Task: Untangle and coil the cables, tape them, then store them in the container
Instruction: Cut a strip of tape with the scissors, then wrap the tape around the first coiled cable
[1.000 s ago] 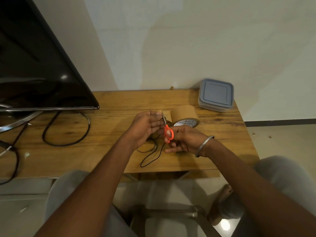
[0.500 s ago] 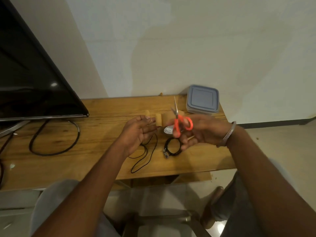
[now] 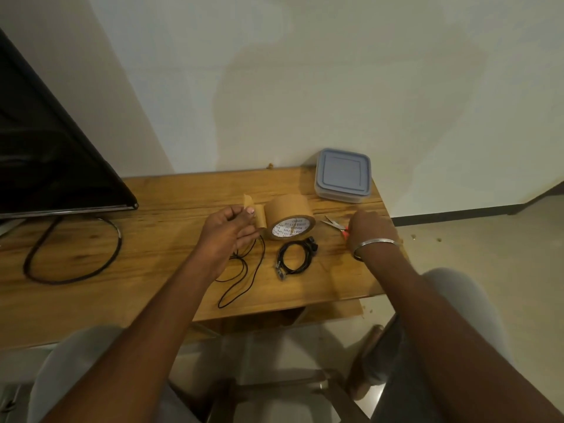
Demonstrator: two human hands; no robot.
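The left hand (image 3: 229,232) is pinching a tape strip (image 3: 247,206) by the loose cable (image 3: 244,271). The right hand (image 3: 370,230) is covering the scissors (image 3: 331,223), grip unclear. A coiled cable (image 3: 294,257) is lying nearby, and the far-right container (image 3: 343,175) is sitting shut.

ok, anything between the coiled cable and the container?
Yes. The tape roll and scissors lie between the coiled cable and the container, whose lid is on.

Print on the tape roll (image 3: 288,215) label is unreadable.
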